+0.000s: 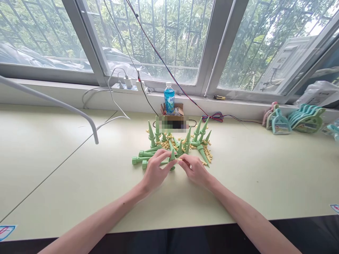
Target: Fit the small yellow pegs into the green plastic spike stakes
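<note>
My left hand is closed around a green plastic spike, which stands point up on the table. From the right, my right hand pinches a small yellow peg-like piece against the spike's side. Whether the piece sits in a hole there I cannot tell. Beyond my hands several green spikes stand upright among a heap of small yellow pieces. More green spikes with ribbed caps lie on their sides by my left hand. One spike leans over yellow pieces at the right.
A blue liquid bottle stands in a small cardboard box near the windowsill. Coiled cables lie behind the heap. Small dustpan-like items stand at the far right. A white tube reaches in from the left.
</note>
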Available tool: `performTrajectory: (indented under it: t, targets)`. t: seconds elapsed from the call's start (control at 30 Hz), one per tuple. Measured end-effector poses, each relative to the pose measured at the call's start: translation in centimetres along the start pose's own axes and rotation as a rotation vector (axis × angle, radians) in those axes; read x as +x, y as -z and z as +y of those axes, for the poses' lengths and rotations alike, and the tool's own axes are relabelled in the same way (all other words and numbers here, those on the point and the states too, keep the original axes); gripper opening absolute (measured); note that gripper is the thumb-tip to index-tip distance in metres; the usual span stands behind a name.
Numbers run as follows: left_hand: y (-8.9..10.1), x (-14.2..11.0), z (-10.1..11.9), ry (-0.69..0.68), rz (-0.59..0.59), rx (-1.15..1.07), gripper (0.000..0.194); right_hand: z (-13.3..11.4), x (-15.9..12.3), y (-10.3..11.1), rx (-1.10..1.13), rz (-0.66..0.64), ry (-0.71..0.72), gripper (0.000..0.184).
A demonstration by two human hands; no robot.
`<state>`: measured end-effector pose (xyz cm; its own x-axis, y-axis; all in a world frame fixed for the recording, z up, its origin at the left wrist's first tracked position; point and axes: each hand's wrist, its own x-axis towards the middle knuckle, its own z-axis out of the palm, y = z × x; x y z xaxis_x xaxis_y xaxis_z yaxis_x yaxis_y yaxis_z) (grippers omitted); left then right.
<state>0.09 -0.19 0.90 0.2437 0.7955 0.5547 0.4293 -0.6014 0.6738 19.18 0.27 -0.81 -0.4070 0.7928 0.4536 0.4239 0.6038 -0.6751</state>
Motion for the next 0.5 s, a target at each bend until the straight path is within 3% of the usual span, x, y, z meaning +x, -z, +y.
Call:
performTrajectory:
  t: [0.27, 0.4, 0.5]
  targets:
    - [0.33, 0.14, 0.31, 0.135, 0.078, -0.047, 0.024, 0.03, 0.37, 0.43, -0.045, 0.264, 0.052, 0.024]
    - [0.57, 0.22, 0.13, 0.164, -0.048, -0.075, 0.049, 0.06, 0.33, 0.52, -0.094, 0.279, 0.113, 0.022]
    - [0.72, 0.39, 0.29, 0.159, -0.135, -0.049, 0.055, 0.24, 0.18, 0.36, -0.168, 0.253, 0.156, 0.022]
